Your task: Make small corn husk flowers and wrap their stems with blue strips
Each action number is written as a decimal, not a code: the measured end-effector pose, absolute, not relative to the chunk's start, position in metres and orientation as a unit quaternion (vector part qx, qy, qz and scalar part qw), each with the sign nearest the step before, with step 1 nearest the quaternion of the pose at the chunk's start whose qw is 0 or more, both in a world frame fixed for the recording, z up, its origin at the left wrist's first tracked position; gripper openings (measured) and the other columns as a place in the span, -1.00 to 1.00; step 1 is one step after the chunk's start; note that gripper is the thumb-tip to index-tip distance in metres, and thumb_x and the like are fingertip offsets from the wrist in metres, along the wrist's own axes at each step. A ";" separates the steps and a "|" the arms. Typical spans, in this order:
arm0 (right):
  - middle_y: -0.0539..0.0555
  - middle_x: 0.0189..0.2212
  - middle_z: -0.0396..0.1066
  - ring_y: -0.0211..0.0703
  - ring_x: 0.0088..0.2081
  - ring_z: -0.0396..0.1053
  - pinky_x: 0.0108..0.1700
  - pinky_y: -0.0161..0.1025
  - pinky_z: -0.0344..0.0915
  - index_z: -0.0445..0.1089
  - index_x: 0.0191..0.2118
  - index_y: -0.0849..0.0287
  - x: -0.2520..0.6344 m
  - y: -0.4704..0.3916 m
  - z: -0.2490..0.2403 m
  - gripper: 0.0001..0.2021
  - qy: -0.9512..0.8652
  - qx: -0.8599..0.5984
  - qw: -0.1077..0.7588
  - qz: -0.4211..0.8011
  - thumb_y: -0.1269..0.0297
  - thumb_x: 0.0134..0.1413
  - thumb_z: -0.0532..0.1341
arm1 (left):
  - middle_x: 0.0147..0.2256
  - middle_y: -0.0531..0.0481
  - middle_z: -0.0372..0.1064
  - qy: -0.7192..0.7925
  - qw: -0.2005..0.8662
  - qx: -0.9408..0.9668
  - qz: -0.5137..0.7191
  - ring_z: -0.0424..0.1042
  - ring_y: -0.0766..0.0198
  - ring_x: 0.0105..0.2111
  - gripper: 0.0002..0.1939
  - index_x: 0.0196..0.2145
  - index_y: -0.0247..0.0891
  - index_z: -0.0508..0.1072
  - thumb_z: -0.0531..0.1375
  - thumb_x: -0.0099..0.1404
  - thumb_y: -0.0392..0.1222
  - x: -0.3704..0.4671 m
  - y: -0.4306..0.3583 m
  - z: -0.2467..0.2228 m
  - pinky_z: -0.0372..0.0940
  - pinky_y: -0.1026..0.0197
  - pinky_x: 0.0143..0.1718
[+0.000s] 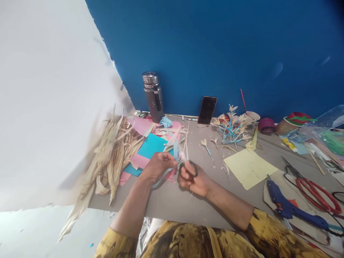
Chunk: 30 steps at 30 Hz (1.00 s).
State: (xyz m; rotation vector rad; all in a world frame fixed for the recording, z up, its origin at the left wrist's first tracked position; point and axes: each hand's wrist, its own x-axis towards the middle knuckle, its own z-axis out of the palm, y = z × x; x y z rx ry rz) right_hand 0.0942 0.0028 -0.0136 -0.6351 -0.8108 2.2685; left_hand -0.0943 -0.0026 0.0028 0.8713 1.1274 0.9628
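My left hand [160, 165] is closed in a pinch on a pale blue strip [160, 180], whose tail curves down beside the wrist. My right hand [195, 180] has its fingers through the dark handles of a small pair of scissors [192, 170]. The scissor blades are blurred and point up towards the strip near the left fingertips; I cannot tell whether they touch it. Beneath and behind the hands lie a bright blue paper sheet [152, 146] and pink paper [143, 126]. Small dried-husk flowers, one on a blue stem [208, 149], lie right of the scissors.
Dried husks [107, 157] heap at the left, hanging over the table edge. A flask [154, 98] and a phone [207, 110] stand by the wall, near a husk-flower bunch [232, 129]. Yellow paper [249, 168], a blue glue gun [290, 206] and red-handled scissors [317, 193] lie right.
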 end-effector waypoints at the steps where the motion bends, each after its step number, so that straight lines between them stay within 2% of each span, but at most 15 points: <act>1: -0.14 -0.68 -0.05 -0.35 -0.60 -0.12 -0.54 -0.32 -0.07 0.15 -0.61 0.15 0.100 0.010 -0.009 -0.38 -0.326 -0.244 0.355 0.842 -0.32 -0.10 0.35 | -0.63 0.01 0.42 0.501 0.657 0.384 0.413 0.32 0.33 -0.63 -0.72 -0.58 -0.32 0.45 0.48 -0.12 -0.19 -0.094 -0.005 0.002 0.23 0.24 -0.51; 3: -0.11 -0.62 0.07 -0.31 -0.56 -0.04 -0.51 -0.32 0.03 0.25 -0.51 0.13 0.111 0.021 0.000 -0.43 -0.355 -0.255 0.427 0.791 -0.34 -0.04 0.30 | -0.63 0.02 0.42 0.511 0.649 0.369 0.426 0.32 0.33 -0.65 -0.71 -0.58 -0.31 0.43 0.48 -0.12 -0.19 -0.096 -0.007 0.000 0.26 0.22 -0.52; 4: -0.08 -0.57 0.16 -0.30 -0.54 0.00 -0.49 -0.31 0.06 0.32 -0.44 0.12 0.116 0.024 0.004 -0.43 -0.381 -0.266 0.423 0.778 -0.38 -0.04 0.26 | -0.61 0.00 0.45 0.516 0.637 0.356 0.449 0.36 0.31 -0.62 -0.70 -0.55 -0.31 0.44 0.49 -0.13 -0.19 -0.098 -0.007 0.000 0.29 0.21 -0.49; 6: -0.03 -0.51 0.26 -0.29 -0.52 0.07 -0.47 -0.30 0.08 0.37 -0.39 0.15 0.122 0.025 0.007 -0.38 -0.462 -0.313 0.377 0.739 -0.42 -0.07 0.23 | -0.55 -0.03 0.50 0.517 0.619 0.340 0.483 0.45 0.25 -0.54 -0.67 -0.44 -0.33 0.50 0.50 -0.12 -0.18 -0.103 -0.005 0.002 0.34 0.18 -0.40; 8: 0.00 -0.50 0.30 -0.28 -0.50 0.13 -0.46 -0.30 0.07 0.36 -0.42 0.18 0.123 0.021 0.008 -0.39 -0.558 -0.381 0.319 0.665 -0.39 -0.08 0.25 | -0.52 -0.04 0.52 0.499 0.630 0.349 0.482 0.48 0.22 -0.49 -0.54 -0.22 -0.35 0.55 0.51 -0.09 -0.18 -0.108 -0.004 0.007 0.36 0.17 -0.33; 10: -0.03 -0.52 0.30 -0.27 -0.49 0.15 -0.45 -0.31 0.04 0.34 -0.45 0.18 0.121 0.016 0.009 -0.46 -0.644 -0.458 0.270 0.550 -0.30 -0.07 0.30 | -0.54 0.01 0.49 0.475 0.640 0.365 0.480 0.48 0.23 -0.47 -0.39 -0.03 -0.35 0.52 0.50 -0.06 -0.20 -0.113 -0.005 0.014 0.34 0.19 -0.32; 12: -0.04 -0.54 0.28 -0.26 -0.48 0.16 -0.43 -0.30 0.03 0.33 -0.47 0.16 0.120 0.012 0.013 -0.53 -0.716 -0.512 0.221 0.421 -0.20 -0.04 0.32 | -0.56 0.07 0.45 0.465 0.640 0.371 0.486 0.43 0.31 -0.48 -0.34 0.05 -0.32 0.49 0.50 -0.04 -0.24 -0.117 -0.010 0.020 0.30 0.27 -0.35; 15: 0.02 -0.42 0.37 -0.19 -0.38 0.28 -0.34 -0.28 0.10 0.40 -0.40 0.16 0.120 0.007 0.020 -0.64 -0.786 -0.529 0.162 0.278 -0.07 0.00 0.36 | -0.54 0.11 0.42 0.478 0.633 0.352 0.497 0.33 0.43 -0.54 -0.37 0.01 -0.30 0.52 0.51 -0.05 -0.28 -0.121 -0.022 0.028 0.21 0.37 -0.45; 17: 0.11 -0.24 0.42 -0.16 -0.30 0.36 -0.28 -0.28 0.16 0.46 -0.29 0.16 0.122 0.002 0.023 -0.65 -0.800 -0.532 0.138 0.241 -0.05 0.01 0.37 | -0.54 0.10 0.42 0.490 0.619 0.328 0.519 0.31 0.44 -0.55 -0.43 -0.08 -0.33 0.56 0.52 -0.09 -0.28 -0.123 -0.032 0.033 0.20 0.37 -0.48; 19: 0.15 -0.17 0.43 -0.15 -0.30 0.40 -0.28 -0.28 0.16 0.49 -0.26 0.16 0.126 -0.006 0.023 -0.64 -0.805 -0.544 0.104 0.213 -0.07 0.03 0.36 | -0.53 0.06 0.44 0.496 0.602 0.307 0.545 0.35 0.40 -0.53 -0.52 -0.20 -0.34 0.59 0.53 -0.13 -0.26 -0.125 -0.041 0.040 0.25 0.35 -0.47; 24: 0.10 -0.40 0.45 -0.09 -0.35 0.40 -0.41 -0.26 -0.01 0.43 -0.41 0.16 0.143 -0.029 0.018 -0.64 -0.812 -0.548 -0.021 0.199 -0.07 0.03 0.36 | -0.56 0.06 0.41 0.487 0.588 0.296 0.575 0.35 0.37 -0.57 -0.67 -0.41 -0.29 0.54 0.53 -0.13 -0.20 -0.118 -0.056 0.057 0.25 0.33 -0.53; 30: 0.06 -0.39 0.46 -0.17 -0.37 0.36 -0.42 -0.30 -0.01 0.45 -0.35 0.19 0.156 -0.035 0.022 -0.77 -0.819 -0.500 0.002 0.281 0.19 -0.08 0.43 | -0.50 0.05 0.42 0.457 0.630 0.312 0.545 0.38 0.35 -0.55 -0.67 -0.47 -0.27 0.45 0.50 -0.10 -0.15 -0.071 -0.051 0.064 0.31 0.29 -0.53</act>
